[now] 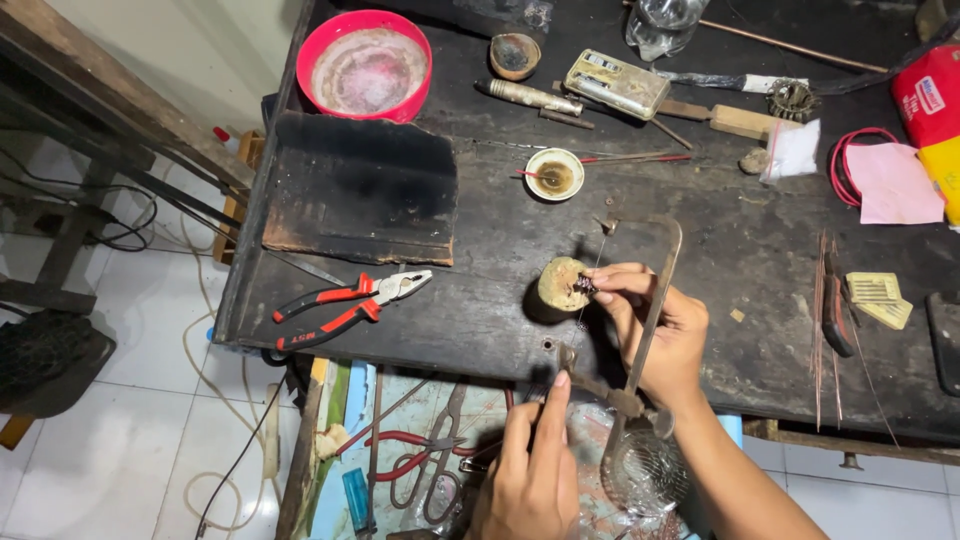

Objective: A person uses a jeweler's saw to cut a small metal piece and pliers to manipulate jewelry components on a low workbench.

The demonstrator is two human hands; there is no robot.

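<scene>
Sawing looks underway, not finished: saw frame (pixel 650 310) upright, blade against the small dark piece (pixel 584 286) on the wooden peg (pixel 560 283) at the workbench (pixel 480 320) front edge. Right hand (pixel 655 330) pinches that piece, fingers closed tight. Left hand (pixel 530 470) wraps the saw handle below. Red pliers (pixel 350 305) lie well apart.

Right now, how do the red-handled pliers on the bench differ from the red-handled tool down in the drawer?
The pliers lie in the open on the dark bench top, left of the hands; the drawer tool sits below the bench edge among clutter. The pliers have thick red-and-black grips and short blunt jaws; the drawer tool has thin red loop handles and long slim metal blades, like shears. Both lie flat, untouched by either hand.
</scene>
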